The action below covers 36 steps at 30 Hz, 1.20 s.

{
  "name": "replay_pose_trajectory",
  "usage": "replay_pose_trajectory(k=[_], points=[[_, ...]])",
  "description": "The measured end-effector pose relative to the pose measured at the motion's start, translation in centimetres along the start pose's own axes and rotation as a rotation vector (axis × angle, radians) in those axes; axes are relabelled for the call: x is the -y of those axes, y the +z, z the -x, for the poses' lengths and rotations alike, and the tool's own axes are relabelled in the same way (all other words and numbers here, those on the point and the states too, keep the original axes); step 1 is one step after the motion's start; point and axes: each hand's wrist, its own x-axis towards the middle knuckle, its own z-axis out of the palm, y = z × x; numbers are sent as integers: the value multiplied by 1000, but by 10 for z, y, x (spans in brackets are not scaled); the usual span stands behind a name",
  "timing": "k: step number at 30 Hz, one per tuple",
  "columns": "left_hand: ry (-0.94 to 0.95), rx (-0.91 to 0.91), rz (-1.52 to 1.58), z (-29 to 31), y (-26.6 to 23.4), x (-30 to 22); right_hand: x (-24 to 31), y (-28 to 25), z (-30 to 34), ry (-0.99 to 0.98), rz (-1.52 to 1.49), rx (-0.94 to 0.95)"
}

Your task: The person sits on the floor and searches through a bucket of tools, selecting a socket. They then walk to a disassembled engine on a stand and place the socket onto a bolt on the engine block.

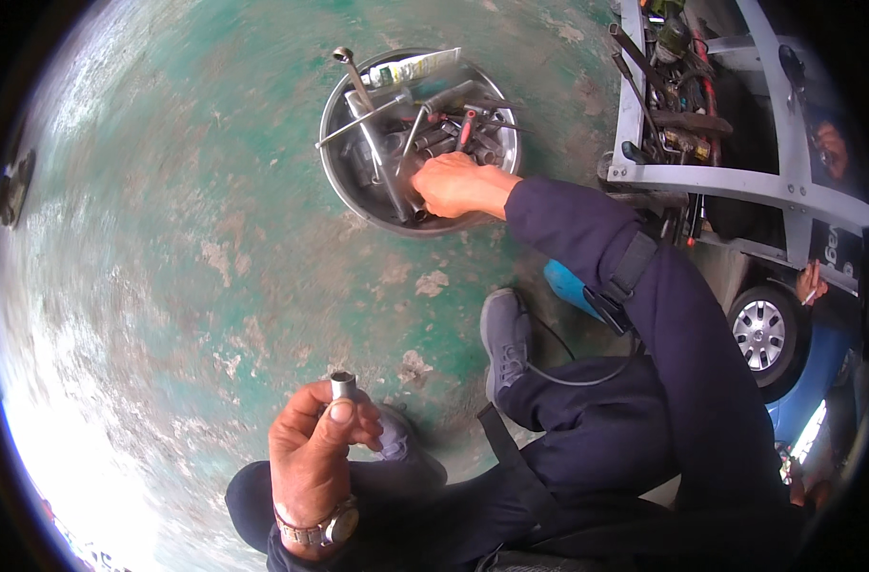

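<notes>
Green floor (168,238), scuffed down to pale patches, fills most of the frame, with part of a blue car (801,386) and its wheel (762,329) at the lower right edge. At the upper right stands a grey metal-framed cart (711,178) loaded with tools. Smaller than these, a round metal basin (360,201) sits on the floor at upper centre, crowded with a ring spanner (353,78), a white-and-green tube (415,68), a red-handled tool (467,131) and loose metal pieces.

Smallest is the socket (343,384), a short, hollow silver cylinder at lower left of centre, pinched in the left hand (320,434). It looks rigid and hard to damage, probably dense for its size but easily carried by fingertips; the smooth, rounded wall could slip if oily, so the outer side is the place to grip, with the open end free.

The right arm reaches up from the lower right, its hand (451,186) lowered over the basin's lower part; its fingertips are hidden, so whether they hold anything cannot be told. The left forearm rises nearly upright from the lower edge, thumb against the socket's side and fingers curled behind.
</notes>
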Motion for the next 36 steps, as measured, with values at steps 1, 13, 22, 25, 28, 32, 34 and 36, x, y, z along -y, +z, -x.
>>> replay_pose_trajectory(k=[1,13,22,25,28,32,34,36], points=[[-5,0,2,0,0,0,1,-1,1,-4,2,9],[-14,10,31,3,0,-3,-10,-6,14,-86,-22,21],[-34,12,26,1,0,-2,-16,2,13,-96,-162,28],[-39,10,21,-1,0,-2,-23,2,13,-167,-233,30],[-42,18,20,-2,0,-3,-30,1,14,-231,-298,40],[-41,10,19,-3,1,-2,-36,-1,14,-217,-304,112],[-38,9,17,-3,2,-2,-36,-2,16,-220,-316,124],[-39,13,16,-3,3,-2,-37,-3,17,-230,-326,122]])
